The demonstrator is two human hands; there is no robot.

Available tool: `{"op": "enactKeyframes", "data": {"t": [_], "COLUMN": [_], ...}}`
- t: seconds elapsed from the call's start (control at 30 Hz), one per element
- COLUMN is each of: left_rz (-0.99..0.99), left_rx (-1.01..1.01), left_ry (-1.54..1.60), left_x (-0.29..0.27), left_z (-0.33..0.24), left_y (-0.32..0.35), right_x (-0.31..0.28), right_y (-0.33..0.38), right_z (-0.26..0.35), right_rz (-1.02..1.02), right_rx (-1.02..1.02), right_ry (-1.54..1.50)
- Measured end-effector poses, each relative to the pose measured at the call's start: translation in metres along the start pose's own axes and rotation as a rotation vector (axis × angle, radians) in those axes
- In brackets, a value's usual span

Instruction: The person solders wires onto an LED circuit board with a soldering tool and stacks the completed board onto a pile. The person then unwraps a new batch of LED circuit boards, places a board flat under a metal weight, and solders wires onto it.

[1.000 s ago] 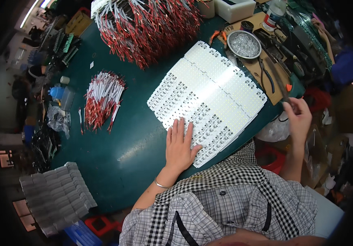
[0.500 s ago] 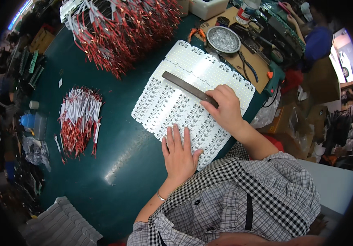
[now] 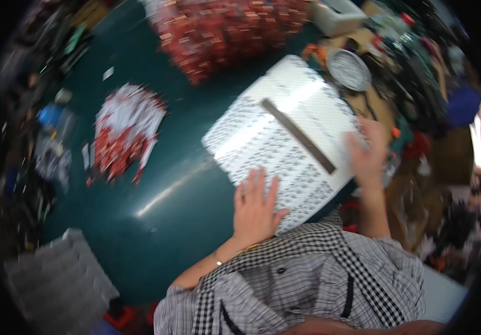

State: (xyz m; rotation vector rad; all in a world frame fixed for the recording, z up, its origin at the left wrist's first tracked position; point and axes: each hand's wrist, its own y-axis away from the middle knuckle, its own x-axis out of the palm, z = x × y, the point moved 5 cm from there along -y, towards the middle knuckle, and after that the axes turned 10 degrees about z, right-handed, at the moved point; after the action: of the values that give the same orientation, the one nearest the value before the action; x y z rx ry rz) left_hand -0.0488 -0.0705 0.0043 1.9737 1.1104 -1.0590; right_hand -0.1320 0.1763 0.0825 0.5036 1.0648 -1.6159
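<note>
White printed circuit board panels point(image 3: 302, 84) with rows of small dark parts lie on the green table, a bright glare across them. My left hand point(image 3: 255, 215) rests flat on their near edge, fingers spread. A dark, narrow flat bar point(image 3: 299, 137) lies diagonally over the panels, with no hand on it. At the panels' right edge is my right hand point(image 3: 370, 153), smeared by motion. Its thumb side is close to the edge; whether the fingers grip anything is not visible.
A bundle of red and white wires point(image 3: 126, 131) lies on the table point(image 3: 173, 234) to the left. Farther back is a bigger wire heap point(image 3: 224, 39). Beyond the panels stand a round metal bowl point(image 3: 349, 70) and a white bin point(image 3: 338, 19). Grey stacked strips point(image 3: 62, 279) sit near left.
My right hand has let go of the dark bar and moved right to the panels' edge. The bar stays on the panels. My left hand remains flat there; the whole view has shifted.
</note>
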Motion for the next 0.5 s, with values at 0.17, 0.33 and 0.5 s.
{"op": "enactKeyframes", "data": {"t": [0.17,0.33,0.5], "left_rz": [-0.088,-0.444,-0.635], "left_rx": [0.174,-0.003,-0.309], "left_ry": [0.325,0.184,-0.355], "left_x": [-0.029,-0.098,-0.146], "left_z": [0.004,0.084,0.155], "left_y": [-0.001,-0.006,-0.001], "right_x": [-0.075,-0.068,-0.059], "right_y": [0.034,0.065,0.060], "right_z": [-0.140,-0.226,-0.216], "right_rz": [-0.360,-0.349,-0.371], "right_rx": [0.262,0.523,0.558], "right_ry": [0.320,0.203,0.450]}}
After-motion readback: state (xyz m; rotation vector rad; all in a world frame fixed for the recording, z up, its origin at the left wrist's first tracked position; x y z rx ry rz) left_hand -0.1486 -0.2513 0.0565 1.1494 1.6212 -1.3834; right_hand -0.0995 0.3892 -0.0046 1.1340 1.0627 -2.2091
